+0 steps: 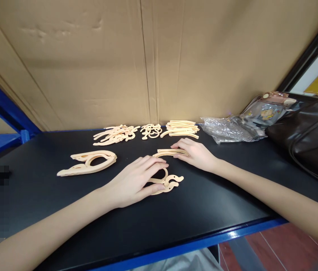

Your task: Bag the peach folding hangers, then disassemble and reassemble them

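Note:
My left hand (136, 178) lies over a cream plastic hook piece (168, 183) on the black tabletop (63, 203), thumb and fingers closed on its ring. My right hand (194, 152) rests with fingers pressed on a pair of curved cream arm pieces (168, 152) just beyond the hook piece. A finished folding hanger (90, 162) lies to the left of my hands.
Along the back lie three piles of cream parts: curved pieces (115, 134), ring hooks (151, 131) and stacked arms (181, 128). Crumpled clear plastic bags (232, 130) and a dark brown bag (311, 139) sit at the right. A cardboard wall (147, 56) stands behind; the blue shelf edge (232, 235) runs in front.

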The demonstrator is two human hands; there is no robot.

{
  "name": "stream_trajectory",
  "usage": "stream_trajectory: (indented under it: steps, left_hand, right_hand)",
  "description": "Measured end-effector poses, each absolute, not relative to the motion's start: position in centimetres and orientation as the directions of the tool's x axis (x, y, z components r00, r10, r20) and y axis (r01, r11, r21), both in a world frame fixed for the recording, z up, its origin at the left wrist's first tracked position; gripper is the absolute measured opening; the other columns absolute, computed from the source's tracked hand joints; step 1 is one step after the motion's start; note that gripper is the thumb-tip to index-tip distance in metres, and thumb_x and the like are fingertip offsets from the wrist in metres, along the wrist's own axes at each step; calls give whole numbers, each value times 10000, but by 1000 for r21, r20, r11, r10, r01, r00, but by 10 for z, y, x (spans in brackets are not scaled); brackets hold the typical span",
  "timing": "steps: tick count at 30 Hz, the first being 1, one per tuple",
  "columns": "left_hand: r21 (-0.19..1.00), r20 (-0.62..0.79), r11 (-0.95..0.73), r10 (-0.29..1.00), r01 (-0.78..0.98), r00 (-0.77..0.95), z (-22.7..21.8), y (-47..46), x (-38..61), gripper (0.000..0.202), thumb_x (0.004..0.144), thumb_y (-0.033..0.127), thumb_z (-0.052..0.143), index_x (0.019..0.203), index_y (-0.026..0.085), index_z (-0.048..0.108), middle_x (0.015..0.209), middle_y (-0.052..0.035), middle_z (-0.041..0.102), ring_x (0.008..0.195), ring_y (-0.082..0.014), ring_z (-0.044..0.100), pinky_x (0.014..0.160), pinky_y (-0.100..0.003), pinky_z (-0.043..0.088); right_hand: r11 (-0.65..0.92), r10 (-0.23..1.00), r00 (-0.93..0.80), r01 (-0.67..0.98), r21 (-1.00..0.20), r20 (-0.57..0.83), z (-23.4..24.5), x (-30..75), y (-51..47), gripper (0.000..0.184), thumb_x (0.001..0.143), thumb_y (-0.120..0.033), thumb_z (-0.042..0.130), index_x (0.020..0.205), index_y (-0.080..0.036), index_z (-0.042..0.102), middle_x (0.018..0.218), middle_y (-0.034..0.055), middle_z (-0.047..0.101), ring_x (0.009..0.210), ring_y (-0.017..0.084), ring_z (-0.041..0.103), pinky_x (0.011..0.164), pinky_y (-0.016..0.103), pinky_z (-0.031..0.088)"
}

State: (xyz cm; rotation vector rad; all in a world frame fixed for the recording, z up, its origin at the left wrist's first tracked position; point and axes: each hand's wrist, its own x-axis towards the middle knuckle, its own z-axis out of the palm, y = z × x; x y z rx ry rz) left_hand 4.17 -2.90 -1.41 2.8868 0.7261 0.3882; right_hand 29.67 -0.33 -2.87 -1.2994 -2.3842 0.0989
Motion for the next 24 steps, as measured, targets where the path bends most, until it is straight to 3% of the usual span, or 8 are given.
stream_trajectory:
  steps: [6, 10, 18, 24]
  left_hand:
    - [181, 238, -785, 619, 592, 749, -18, -23, 41, 477, 1002, 458, 302, 1301, 180, 550, 1397, -95, 496, 1270, -260, 431, 1036, -421, 361]
    - [210, 196, -726, 687, 655, 699, -21, -21, 41, 478, 1009, 445, 268, 1285, 196, 569, 1403, -62, 502, 1226, -246, 479, 1018, -424, 384]
    - [162, 261, -658, 747, 735, 611, -23, -18, 41, 539, 1000, 478, 264, 1251, 124, 584, 1265, -93, 564, 1090, -254, 544, 955, -421, 432]
    - [174, 274, -644, 758, 745, 592, -26, -17, 41, 541, 990, 497, 276, 1223, 132, 600, 1227, -98, 561, 1060, -264, 539, 942, -447, 436]
  right_hand:
    - [565, 811, -473, 785, -253, 345, -31, 297, -3, 302, 937, -388, 527, 1174, -210, 583, 1076, 59, 645, 972, 208, 615, 786, 334, 495]
    - [583, 801, -495, 773, -251, 337, -29, 298, -3, 348, 925, -455, 523, 1152, -200, 593, 1074, 63, 656, 999, 223, 611, 828, 359, 494]
    - [605, 779, -513, 765, -219, 359, -33, 300, 0, 275, 937, -300, 527, 1190, -205, 578, 1076, 63, 659, 993, 210, 618, 811, 349, 505]
    - [547, 818, -439, 795, -262, 372, -34, 298, 1, 227, 917, -282, 569, 1131, -215, 602, 1046, 39, 679, 939, 195, 648, 779, 338, 510]
